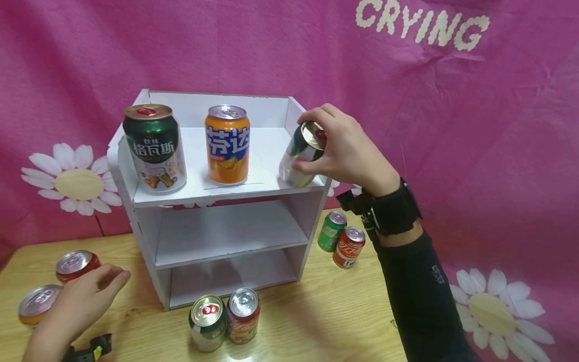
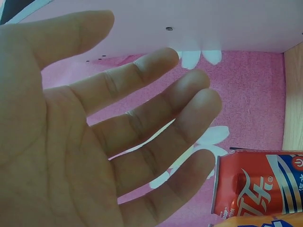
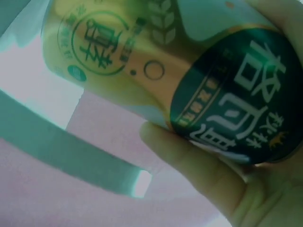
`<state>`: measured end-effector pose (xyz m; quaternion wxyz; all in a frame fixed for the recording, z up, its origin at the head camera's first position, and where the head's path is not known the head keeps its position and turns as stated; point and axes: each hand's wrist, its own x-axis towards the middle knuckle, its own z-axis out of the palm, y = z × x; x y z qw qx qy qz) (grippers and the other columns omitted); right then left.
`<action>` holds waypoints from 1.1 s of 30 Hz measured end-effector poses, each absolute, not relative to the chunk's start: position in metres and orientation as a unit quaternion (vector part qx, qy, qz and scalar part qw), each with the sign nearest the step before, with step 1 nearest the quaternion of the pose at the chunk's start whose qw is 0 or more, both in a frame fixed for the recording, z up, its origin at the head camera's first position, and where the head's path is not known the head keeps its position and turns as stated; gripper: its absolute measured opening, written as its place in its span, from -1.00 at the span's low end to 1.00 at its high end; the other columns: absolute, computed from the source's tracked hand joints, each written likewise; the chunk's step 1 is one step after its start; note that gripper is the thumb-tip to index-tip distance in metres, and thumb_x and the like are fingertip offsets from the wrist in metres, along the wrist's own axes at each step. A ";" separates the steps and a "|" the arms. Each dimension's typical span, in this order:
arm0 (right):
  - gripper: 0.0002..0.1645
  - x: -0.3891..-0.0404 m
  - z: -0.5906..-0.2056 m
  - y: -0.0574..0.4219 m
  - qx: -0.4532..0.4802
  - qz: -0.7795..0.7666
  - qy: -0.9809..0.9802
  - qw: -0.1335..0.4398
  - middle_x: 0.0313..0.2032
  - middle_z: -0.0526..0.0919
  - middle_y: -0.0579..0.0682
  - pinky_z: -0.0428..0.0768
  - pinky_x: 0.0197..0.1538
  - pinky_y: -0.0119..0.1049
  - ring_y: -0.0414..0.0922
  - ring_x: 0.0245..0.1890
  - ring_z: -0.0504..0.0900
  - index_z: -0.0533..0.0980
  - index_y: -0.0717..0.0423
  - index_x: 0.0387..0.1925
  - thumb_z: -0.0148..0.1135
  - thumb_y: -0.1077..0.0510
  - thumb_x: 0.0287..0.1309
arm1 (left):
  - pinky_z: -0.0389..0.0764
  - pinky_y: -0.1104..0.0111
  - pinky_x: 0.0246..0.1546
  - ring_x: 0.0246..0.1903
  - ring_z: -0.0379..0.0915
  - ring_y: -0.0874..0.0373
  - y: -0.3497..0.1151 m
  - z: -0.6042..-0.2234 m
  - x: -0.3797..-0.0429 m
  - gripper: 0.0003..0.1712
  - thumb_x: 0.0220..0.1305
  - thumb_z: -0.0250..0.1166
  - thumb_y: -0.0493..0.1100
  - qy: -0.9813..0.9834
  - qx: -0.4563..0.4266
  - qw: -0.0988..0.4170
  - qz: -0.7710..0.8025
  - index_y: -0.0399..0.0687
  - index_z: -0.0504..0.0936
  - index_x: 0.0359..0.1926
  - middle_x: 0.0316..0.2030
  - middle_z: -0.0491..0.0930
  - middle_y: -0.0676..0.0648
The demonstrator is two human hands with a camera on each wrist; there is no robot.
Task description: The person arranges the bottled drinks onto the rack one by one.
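My right hand (image 1: 348, 148) grips a green-and-white drink can (image 1: 294, 161), tilted, over the right end of the shelf unit's white top board (image 1: 267, 151). In the right wrist view the thumb (image 3: 189, 165) lies along the can's side. On the same board stand a matching green-and-white can (image 1: 156, 156) at the left and an orange can (image 1: 227, 151) in the middle. My left hand (image 1: 83, 304) hovers at the lower left with fingers spread, holding nothing. Near it are a red can (image 1: 78, 264) and an orange-sided can (image 1: 38, 301), both partly hidden in the head view.
Two cans, one green-and-gold-topped (image 1: 208, 324) and one red (image 1: 244, 317), stand before the white shelf unit (image 1: 147, 251). Right of it on the wooden table (image 1: 344, 311) are a green can (image 1: 331, 231) and a red can (image 1: 349, 247). A pink cloth (image 1: 443, 151) hangs behind.
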<state>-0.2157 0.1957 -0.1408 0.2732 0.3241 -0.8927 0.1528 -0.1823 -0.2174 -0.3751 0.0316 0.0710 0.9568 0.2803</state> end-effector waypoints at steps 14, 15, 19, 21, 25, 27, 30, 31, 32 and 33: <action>-0.04 -0.224 -0.142 0.189 0.271 0.221 -0.906 0.238 -0.23 0.40 -0.08 0.42 -0.21 -0.47 -0.27 -0.26 0.39 0.21 0.11 0.16 0.47 0.05 -0.34 | 0.42 0.02 -0.39 -0.25 0.42 -0.16 -0.218 -0.374 -0.185 -0.32 0.20 -0.12 0.29 0.959 0.083 0.023 0.269 -0.23 0.47 -0.09 -0.24 0.53 -0.24; -0.07 -0.225 -0.142 0.188 0.267 0.229 -0.906 0.236 -0.20 0.42 -0.08 0.43 -0.19 -0.47 -0.28 -0.25 0.41 0.21 0.12 0.12 0.47 0.05 -0.34 | 0.43 0.03 -0.39 -0.25 0.42 -0.16 -0.218 -0.374 -0.185 -0.32 0.20 -0.12 0.30 0.959 0.083 0.026 0.269 -0.23 0.47 -0.09 -0.24 0.53 -0.24; -0.18 -0.229 -0.142 0.183 0.251 0.237 -0.910 0.229 -0.22 0.45 -0.09 0.45 -0.18 -0.45 -0.27 -0.25 0.44 0.23 0.11 0.02 0.45 0.05 -0.32 | 0.43 0.03 -0.38 -0.25 0.43 -0.15 -0.217 -0.376 -0.185 -0.34 0.21 -0.11 0.28 0.958 0.087 0.023 0.273 -0.22 0.48 -0.10 -0.24 0.53 -0.23; -0.18 -0.231 -0.143 0.181 0.244 0.228 -0.913 0.233 -0.17 0.43 -0.09 0.43 -0.14 -0.42 -0.25 -0.20 0.41 0.26 0.09 0.05 0.44 0.02 -0.30 | 0.43 0.03 -0.39 -0.25 0.43 -0.15 -0.217 -0.376 -0.185 -0.35 0.21 -0.11 0.27 0.958 0.087 0.018 0.272 -0.21 0.49 -0.11 -0.25 0.53 -0.23; -0.15 -0.237 -0.148 0.177 0.222 0.226 -0.918 0.239 -0.05 0.35 -0.06 0.40 -0.09 -0.42 -0.22 -0.10 0.35 0.24 0.03 0.17 0.38 0.01 -0.22 | 0.42 0.02 -0.39 -0.25 0.42 -0.17 -0.217 -0.375 -0.185 -0.33 0.21 -0.12 0.29 0.960 0.084 0.020 0.268 -0.22 0.48 -0.10 -0.24 0.53 -0.24; -0.12 -0.239 -0.152 0.175 0.206 0.240 -0.918 0.239 -0.02 0.34 -0.05 0.40 -0.09 -0.44 -0.23 -0.10 0.35 0.20 0.05 0.21 0.35 0.02 -0.20 | 0.42 0.03 -0.38 -0.25 0.43 -0.16 -0.217 -0.375 -0.185 -0.34 0.21 -0.12 0.28 0.959 0.086 0.019 0.269 -0.22 0.48 -0.10 -0.24 0.53 -0.24; -0.09 -0.242 -0.158 0.174 0.189 0.265 -0.912 0.248 -0.03 0.37 -0.03 0.40 -0.11 -0.45 -0.24 -0.14 0.37 0.13 0.09 0.22 0.34 0.06 -0.20 | 0.43 0.04 -0.39 -0.25 0.43 -0.16 -0.216 -0.376 -0.184 -0.34 0.22 -0.13 0.28 0.958 0.086 0.015 0.272 -0.22 0.48 -0.10 -0.24 0.53 -0.24; -0.08 -0.242 -0.160 0.173 0.184 0.272 -0.911 0.251 -0.03 0.37 -0.02 0.39 -0.11 -0.45 -0.23 -0.15 0.38 0.10 0.10 0.22 0.33 0.07 -0.20 | 0.43 0.04 -0.39 -0.25 0.44 -0.16 -0.216 -0.376 -0.184 -0.34 0.22 -0.13 0.27 0.958 0.085 0.013 0.273 -0.23 0.48 -0.11 -0.24 0.53 -0.25; -0.06 -0.242 -0.162 0.173 0.180 0.278 -0.909 0.253 -0.02 0.37 -0.02 0.38 -0.09 -0.44 -0.23 -0.14 0.38 0.07 0.10 0.23 0.33 0.07 -0.19 | 0.43 0.04 -0.39 -0.25 0.44 -0.16 -0.216 -0.376 -0.184 -0.34 0.22 -0.13 0.27 0.958 0.084 0.012 0.273 -0.23 0.48 -0.11 -0.24 0.53 -0.25; -0.05 -0.242 -0.164 0.172 0.177 0.283 -0.907 0.258 -0.01 0.37 0.00 0.37 -0.07 -0.44 -0.22 -0.13 0.38 0.04 0.11 0.23 0.32 0.07 -0.18 | 0.43 0.04 -0.40 -0.25 0.43 -0.17 -0.216 -0.376 -0.184 -0.33 0.22 -0.13 0.28 0.958 0.082 0.016 0.273 -0.24 0.48 -0.10 -0.23 0.53 -0.26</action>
